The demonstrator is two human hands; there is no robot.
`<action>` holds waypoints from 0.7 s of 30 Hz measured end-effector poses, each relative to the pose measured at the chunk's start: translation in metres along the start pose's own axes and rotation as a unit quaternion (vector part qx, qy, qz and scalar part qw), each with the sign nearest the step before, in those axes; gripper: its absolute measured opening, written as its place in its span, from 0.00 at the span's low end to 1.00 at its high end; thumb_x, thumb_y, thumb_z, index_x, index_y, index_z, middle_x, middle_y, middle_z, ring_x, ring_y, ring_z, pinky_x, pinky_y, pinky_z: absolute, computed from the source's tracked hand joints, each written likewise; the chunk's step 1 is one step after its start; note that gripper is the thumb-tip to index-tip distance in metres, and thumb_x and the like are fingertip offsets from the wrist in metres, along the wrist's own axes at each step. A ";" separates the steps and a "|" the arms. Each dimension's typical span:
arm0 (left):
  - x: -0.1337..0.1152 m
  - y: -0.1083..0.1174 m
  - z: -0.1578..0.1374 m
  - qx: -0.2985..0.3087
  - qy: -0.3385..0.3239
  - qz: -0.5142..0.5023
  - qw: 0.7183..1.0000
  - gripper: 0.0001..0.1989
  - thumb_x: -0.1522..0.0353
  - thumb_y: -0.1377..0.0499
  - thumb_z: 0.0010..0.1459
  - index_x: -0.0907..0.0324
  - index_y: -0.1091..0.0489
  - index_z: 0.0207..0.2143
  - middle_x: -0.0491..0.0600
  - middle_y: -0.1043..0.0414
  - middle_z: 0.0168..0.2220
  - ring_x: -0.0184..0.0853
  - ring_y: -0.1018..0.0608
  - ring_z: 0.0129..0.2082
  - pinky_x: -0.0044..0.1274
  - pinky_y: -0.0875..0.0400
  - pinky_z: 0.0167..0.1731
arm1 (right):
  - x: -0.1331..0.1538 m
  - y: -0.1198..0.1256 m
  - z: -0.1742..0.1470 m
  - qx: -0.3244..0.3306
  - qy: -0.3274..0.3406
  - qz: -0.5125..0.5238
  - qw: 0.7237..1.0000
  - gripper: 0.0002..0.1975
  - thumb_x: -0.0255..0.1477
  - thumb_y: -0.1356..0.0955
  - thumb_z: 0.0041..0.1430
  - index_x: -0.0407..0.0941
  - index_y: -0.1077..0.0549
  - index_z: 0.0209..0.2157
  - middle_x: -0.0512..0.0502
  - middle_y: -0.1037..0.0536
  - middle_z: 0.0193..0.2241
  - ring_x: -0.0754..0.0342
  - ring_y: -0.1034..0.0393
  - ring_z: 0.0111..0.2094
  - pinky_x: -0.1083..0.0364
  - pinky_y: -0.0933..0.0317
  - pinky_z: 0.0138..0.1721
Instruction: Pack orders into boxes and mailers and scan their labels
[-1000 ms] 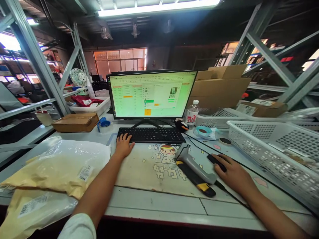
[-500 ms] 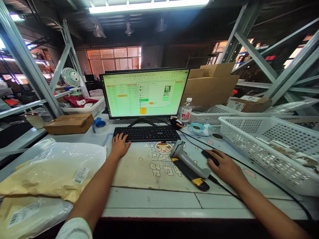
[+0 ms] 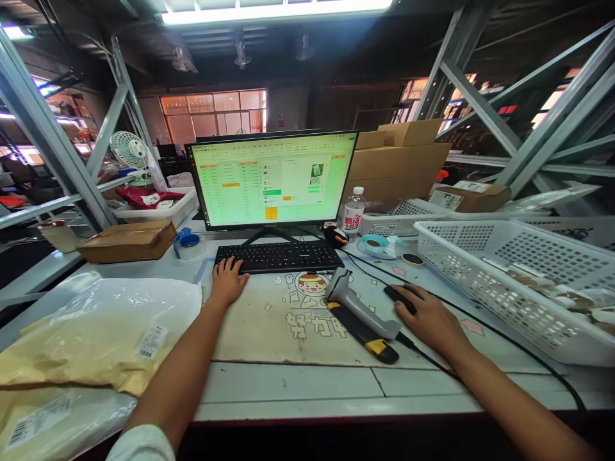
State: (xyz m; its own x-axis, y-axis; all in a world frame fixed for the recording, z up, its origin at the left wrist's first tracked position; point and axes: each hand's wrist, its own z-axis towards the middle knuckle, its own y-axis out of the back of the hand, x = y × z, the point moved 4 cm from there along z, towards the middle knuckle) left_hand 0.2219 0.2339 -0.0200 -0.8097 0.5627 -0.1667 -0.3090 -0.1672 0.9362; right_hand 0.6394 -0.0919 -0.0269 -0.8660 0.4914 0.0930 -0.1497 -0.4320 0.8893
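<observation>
the left hand (image 3: 227, 282), fingers loosely spread, rests on the left end of the keyboard (image 3: 286, 256), gripping nothing; the right hand (image 3: 429, 318) curls over the mouse (image 3: 400, 299) on the desk mat (image 3: 254, 330), beside the scanner (image 3: 366, 314).

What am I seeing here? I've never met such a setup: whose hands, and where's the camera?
No machine here: a person works bare-handed, filmed by a camera worn on the head, looking forward and down. The left hand rests at the left end of the black keyboard; the right hand holds a black mouse. Between them, a grey scanner lies alongside a black-and-yellow tool on a desk mat. Behind stands a lit monitor; plastic parcels lie at left, a white basket at right.
</observation>
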 end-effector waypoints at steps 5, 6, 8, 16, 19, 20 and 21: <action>0.000 0.000 0.000 0.001 0.002 0.003 1.000 0.30 0.54 0.49 0.73 0.56 0.37 0.71 0.57 0.44 0.75 0.56 0.42 0.74 0.48 0.49 0.72 | 0.000 0.000 0.000 -0.007 0.002 -0.001 1.000 0.29 0.42 0.42 0.69 0.49 0.22 0.61 0.39 0.24 0.62 0.38 0.24 0.58 0.40 0.27 0.57; 0.000 0.000 0.000 0.003 0.003 0.003 1.000 0.30 0.54 0.50 0.73 0.56 0.37 0.71 0.57 0.44 0.75 0.56 0.42 0.74 0.48 0.49 0.72 | 0.000 0.000 0.000 -0.008 0.002 0.000 1.000 0.29 0.42 0.42 0.69 0.48 0.22 0.61 0.38 0.24 0.62 0.38 0.24 0.58 0.40 0.27 0.57; 0.000 0.000 0.000 0.004 0.003 0.002 1.000 0.30 0.54 0.50 0.73 0.55 0.37 0.71 0.57 0.44 0.75 0.56 0.42 0.74 0.48 0.49 0.72 | 0.000 0.000 0.000 -0.010 0.006 0.003 1.000 0.29 0.42 0.42 0.69 0.48 0.22 0.61 0.38 0.23 0.61 0.37 0.24 0.58 0.40 0.28 0.58; 0.000 0.000 0.000 -0.005 0.001 0.003 1.000 0.30 0.54 0.49 0.72 0.55 0.36 0.70 0.57 0.42 0.74 0.56 0.41 0.73 0.48 0.47 0.72 | -0.003 -0.004 0.001 -0.027 0.040 0.026 0.998 0.28 0.43 0.42 0.69 0.49 0.21 0.60 0.38 0.23 0.60 0.38 0.24 0.57 0.39 0.28 0.58; 0.000 0.001 0.000 -0.003 0.001 0.003 1.000 0.30 0.54 0.50 0.73 0.55 0.36 0.71 0.57 0.43 0.74 0.56 0.41 0.73 0.48 0.47 0.72 | -0.003 -0.004 0.001 -0.025 0.038 0.030 0.999 0.28 0.43 0.41 0.69 0.49 0.21 0.60 0.38 0.22 0.60 0.37 0.24 0.57 0.38 0.27 0.58; 0.000 0.001 -0.001 -0.002 0.001 0.002 1.000 0.30 0.54 0.50 0.73 0.55 0.36 0.71 0.57 0.43 0.75 0.56 0.41 0.73 0.48 0.47 0.72 | -0.003 -0.004 0.002 -0.022 0.038 0.031 0.999 0.28 0.43 0.41 0.69 0.49 0.22 0.60 0.38 0.22 0.60 0.37 0.24 0.57 0.38 0.27 0.58; 0.000 0.001 -0.001 -0.001 0.001 0.001 1.000 0.30 0.54 0.50 0.73 0.55 0.37 0.71 0.57 0.43 0.75 0.56 0.41 0.73 0.48 0.47 0.72 | -0.003 -0.004 0.002 -0.018 0.040 0.031 0.999 0.28 0.43 0.42 0.69 0.48 0.22 0.61 0.37 0.22 0.60 0.37 0.24 0.57 0.38 0.27 0.58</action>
State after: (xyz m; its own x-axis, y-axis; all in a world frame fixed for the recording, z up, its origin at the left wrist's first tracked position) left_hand 0.2216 0.2328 -0.0190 -0.8118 0.5602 -0.1647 -0.3077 -0.1707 0.9360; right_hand 0.6435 -0.0907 -0.0296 -0.9094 0.4011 0.1101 -0.1103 -0.4878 0.8660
